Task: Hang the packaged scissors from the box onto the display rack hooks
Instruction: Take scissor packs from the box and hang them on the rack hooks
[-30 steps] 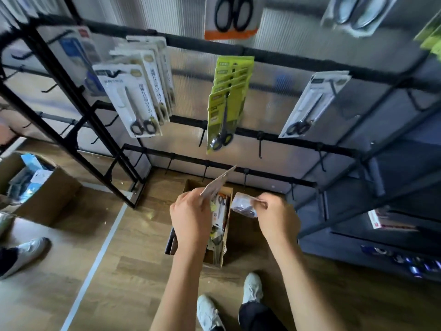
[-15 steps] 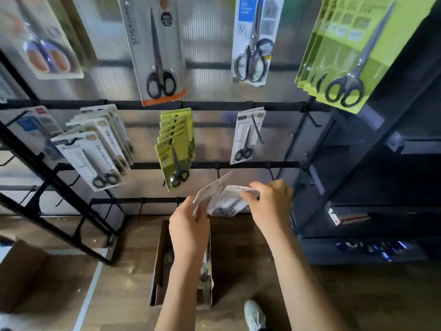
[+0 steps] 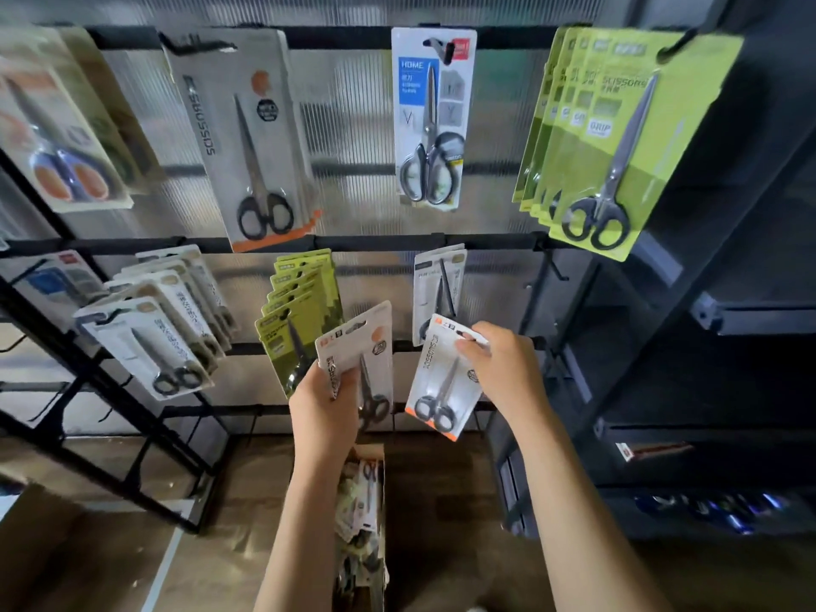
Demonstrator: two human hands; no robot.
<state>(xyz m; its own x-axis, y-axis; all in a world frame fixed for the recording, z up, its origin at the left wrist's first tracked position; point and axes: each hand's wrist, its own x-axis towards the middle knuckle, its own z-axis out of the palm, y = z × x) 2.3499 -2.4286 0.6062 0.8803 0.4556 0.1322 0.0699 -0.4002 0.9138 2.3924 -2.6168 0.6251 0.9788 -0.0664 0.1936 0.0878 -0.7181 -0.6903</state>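
My left hand [image 3: 324, 406] grips a white scissors pack [image 3: 360, 351] by its lower left, held upright in front of the rack. My right hand [image 3: 503, 368] pinches the top of a second white scissors pack [image 3: 441, 386] with an orange corner, tilted slightly. Both packs hover before the rack's lower bars [image 3: 247, 245]. Below my arms stands the open cardboard box [image 3: 382, 457] with more packaged scissors [image 3: 357, 505] inside. A similar large white pack [image 3: 247, 139] hangs on the top bar.
Hooks carry green packs [image 3: 300, 302], white packs [image 3: 154, 329] at left, a blue-labelled pack [image 3: 430, 117] and large green packs [image 3: 618, 139] at upper right. A single pack [image 3: 437, 289] hangs behind my right hand. A bare hook [image 3: 556, 267] juts right of it. Dark shelving [image 3: 706, 390] fills the right.
My head has tilted up and both hands have risen from the box toward the rack. The two packs, held close together before, are now apart, one in each hand, facing me.
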